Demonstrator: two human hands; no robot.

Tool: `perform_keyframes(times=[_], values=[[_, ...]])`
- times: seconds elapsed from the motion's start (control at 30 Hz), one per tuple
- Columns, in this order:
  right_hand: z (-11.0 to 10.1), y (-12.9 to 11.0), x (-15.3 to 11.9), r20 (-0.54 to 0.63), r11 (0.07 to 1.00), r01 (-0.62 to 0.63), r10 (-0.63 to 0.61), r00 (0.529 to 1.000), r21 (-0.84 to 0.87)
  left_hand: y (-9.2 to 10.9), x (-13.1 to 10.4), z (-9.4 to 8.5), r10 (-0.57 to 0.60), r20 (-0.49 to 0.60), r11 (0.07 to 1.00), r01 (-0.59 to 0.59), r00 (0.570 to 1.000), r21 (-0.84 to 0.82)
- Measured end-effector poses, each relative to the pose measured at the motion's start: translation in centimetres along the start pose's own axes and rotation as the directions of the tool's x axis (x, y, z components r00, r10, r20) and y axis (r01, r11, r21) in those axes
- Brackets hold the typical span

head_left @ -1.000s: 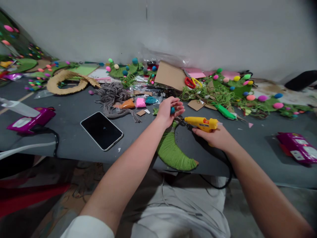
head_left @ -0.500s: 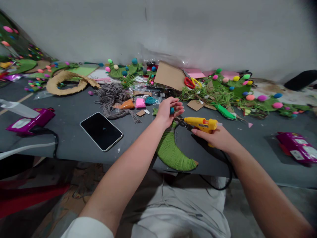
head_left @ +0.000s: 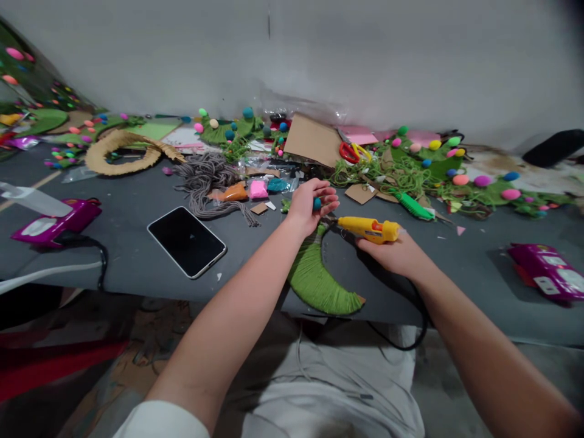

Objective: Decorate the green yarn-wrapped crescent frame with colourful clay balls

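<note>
Vs. earlier frame: yellow glue gun (head_left: 367,229) shifted slightly up-left, nozzle closer to the teal pom-pom (head_left: 316,204). One gun, one pom-pom, one green yarn-wrapped crescent (head_left: 317,280) at frame center. Left hand (head_left: 310,204) pinches pom-pom w/ fingertips; right hand (head_left: 395,252) clenched round gun handle.
</note>
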State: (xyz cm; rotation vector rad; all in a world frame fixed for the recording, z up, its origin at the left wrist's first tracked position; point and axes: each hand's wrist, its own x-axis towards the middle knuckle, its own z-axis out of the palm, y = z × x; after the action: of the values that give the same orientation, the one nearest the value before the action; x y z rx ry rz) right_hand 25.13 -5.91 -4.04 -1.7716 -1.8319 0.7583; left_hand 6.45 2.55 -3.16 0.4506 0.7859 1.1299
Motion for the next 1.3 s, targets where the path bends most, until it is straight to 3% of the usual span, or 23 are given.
perform_keyframes(times=[0.37, 0.63, 0.9, 1.3], values=[[-0.37, -0.35, -0.19, -0.008, 1.000, -0.006, 0.006, 1.000, -0.016, -0.05, -0.05, -0.02, -0.007, 0.004, 1.000, 0.007, 1.000, -0.013], [-0.67, 0.03, -0.56, 0.015, 0.996, 0.070, -0.071, 0.997, 0.052, -0.04, 0.01, -0.09, -0.004, -0.004, 1.000, 0.004, 1.000, -0.010], [-0.67, -0.05, -0.95, -0.029, 0.990, 0.070, -0.067, 0.997, 0.125, 0.03, -0.12, 0.06, -0.007, -0.008, 1.000, 0.007, 1.000, -0.005], [-0.76, -0.01, -0.62, -0.032, 0.996, 0.076, -0.074, 0.997, 0.056, -0.06, -0.03, -0.05, -0.013, -0.002, 1.000, 0.013, 1.000, -0.020]])
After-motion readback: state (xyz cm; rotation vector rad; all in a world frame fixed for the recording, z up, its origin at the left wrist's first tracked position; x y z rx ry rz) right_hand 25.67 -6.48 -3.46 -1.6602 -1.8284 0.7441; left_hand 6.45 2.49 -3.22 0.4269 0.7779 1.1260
